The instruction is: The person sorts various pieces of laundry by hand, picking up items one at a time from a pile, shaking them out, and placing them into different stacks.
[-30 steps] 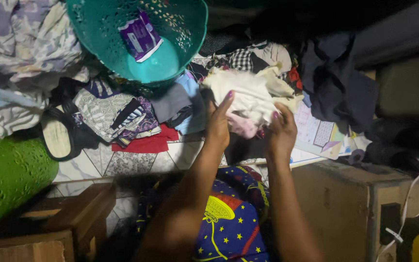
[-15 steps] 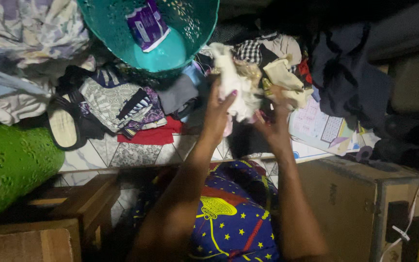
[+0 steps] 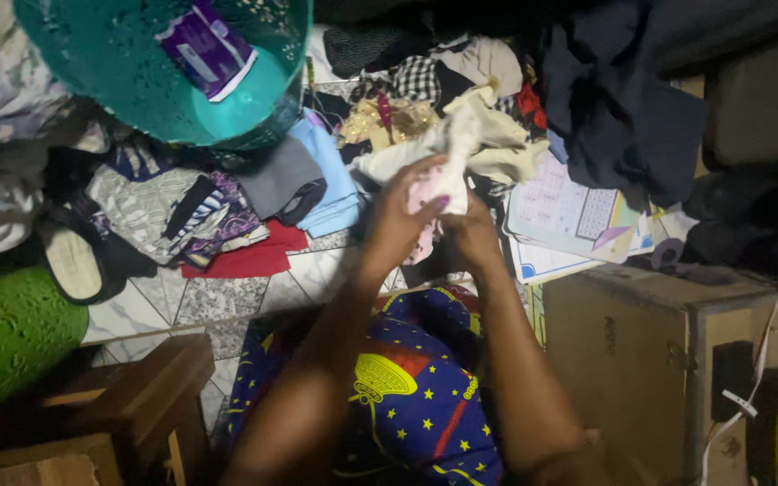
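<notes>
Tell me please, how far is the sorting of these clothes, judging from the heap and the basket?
Done: little shows; the teal basket holds only a purple packet. In hand: the left hand and right hand grip a cream cloth together above the heap. Left: most of it, since a blue garment, a red cloth and dark clothes lie loose on the floor.

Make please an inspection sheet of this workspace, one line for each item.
Surface: tiled floor, mostly covered by clothes.
Job's things: cream cloth bunched and held over the pile of clothes.
Clutter: teal basket with a purple packet; green basket; sandal; red cloth; printed papers.
Grippers: left hand and right hand, fingers closed on the cream cloth.
Cables: white cable at the right.
Surroundings: wooden box, dark clothes, wooden stool.
</notes>
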